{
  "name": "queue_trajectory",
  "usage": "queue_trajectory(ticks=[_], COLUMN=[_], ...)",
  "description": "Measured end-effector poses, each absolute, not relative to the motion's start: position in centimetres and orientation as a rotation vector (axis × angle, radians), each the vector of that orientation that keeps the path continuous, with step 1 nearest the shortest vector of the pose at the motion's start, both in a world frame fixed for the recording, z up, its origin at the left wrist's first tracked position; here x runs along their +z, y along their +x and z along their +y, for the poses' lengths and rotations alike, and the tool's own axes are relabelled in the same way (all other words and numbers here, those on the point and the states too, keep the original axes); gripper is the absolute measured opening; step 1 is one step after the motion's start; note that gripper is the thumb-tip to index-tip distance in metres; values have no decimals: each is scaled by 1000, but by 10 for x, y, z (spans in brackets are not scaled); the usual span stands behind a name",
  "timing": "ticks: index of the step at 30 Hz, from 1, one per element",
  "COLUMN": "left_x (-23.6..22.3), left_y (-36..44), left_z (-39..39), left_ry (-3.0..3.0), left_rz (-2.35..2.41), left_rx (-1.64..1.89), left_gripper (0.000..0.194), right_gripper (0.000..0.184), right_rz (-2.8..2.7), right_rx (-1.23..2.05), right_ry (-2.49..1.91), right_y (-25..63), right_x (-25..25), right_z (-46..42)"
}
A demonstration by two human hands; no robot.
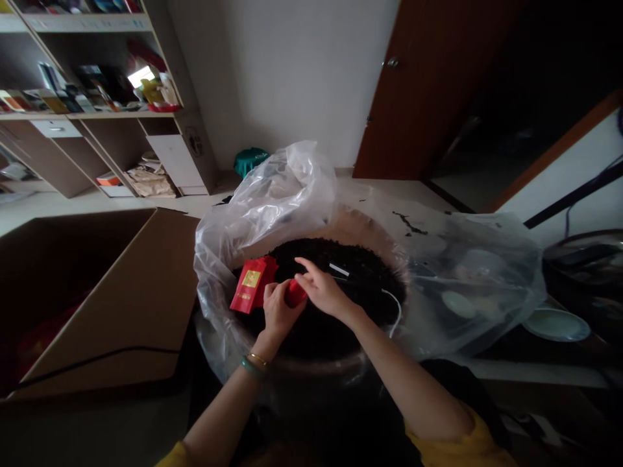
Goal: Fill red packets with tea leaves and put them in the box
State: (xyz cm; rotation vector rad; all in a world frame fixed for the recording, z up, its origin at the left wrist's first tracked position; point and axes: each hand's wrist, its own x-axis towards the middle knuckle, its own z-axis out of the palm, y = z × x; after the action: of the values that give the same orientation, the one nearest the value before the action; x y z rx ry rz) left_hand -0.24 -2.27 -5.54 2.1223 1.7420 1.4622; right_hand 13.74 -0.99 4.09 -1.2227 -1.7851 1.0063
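Note:
My left hand [280, 311] is closed around a small red packet [294, 294], held over a round, plastic-lined container [374, 230]. My right hand [324, 290] reaches in from the other side, its forefinger stretched out and its thumb at the packet's top edge. Dark loose material [321, 250], looking like tea leaves, fills the container. To the left of my left hand lie several flat red packets [250, 285] with a gold label. A pale narrow strip [339, 269] shows just beyond my right hand, on something dark that I cannot make out.
Clear plastic sheeting [287, 178] bunches up around the container's rim and spreads to the right. An open cardboard box [141, 292] stands at the left. A white cord [396, 311] hangs by the right inner rim. Shelves [97, 117] and a brown door [413, 84] are behind.

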Motion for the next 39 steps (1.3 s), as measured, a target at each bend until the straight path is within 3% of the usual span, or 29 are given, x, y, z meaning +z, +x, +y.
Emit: queue_trajectory(ticks=[4,6,7,10,13,20,26,34,39], left_x=[-55,-53,-52,-49,-48,-49,-49,-53,-54], left_y=[-3,-2,-2,-2,-2,-2,-4,-1,1], left_z=[-24,-25,-25,-27,-27,-27,-26,-24,-24], left_ry=[2050,2051,2051,2038,2034,2048,1990,1957,1936], left_rz=[1786,1766,1755,1731,1681,1616,1620,1641,1643], left_rx=[1489,1489,1484,1468,1461,1447,1434,1401,1386], left_gripper=[42,42,41,40,41,43,41,44,45], right_gripper=[26,16,20,70,89,53,20,12,15], right_rz=[-1650,-1946,-2118,-2406,-2496,-2545,-2384,-1951,-1896], right_rx=[993,928,876,686,556,435,536,569,510], right_ry=[-1429,-1636,-1723,-1959,-2030,-1968,-1833,-1269,-1179], right_y=[167,176,176,164,147,142,158,173,153], right_x=[43,36,31,13,1,1,-1,44,48], right_z=[4,4,2,-7,-12,-9,2,2,-8])
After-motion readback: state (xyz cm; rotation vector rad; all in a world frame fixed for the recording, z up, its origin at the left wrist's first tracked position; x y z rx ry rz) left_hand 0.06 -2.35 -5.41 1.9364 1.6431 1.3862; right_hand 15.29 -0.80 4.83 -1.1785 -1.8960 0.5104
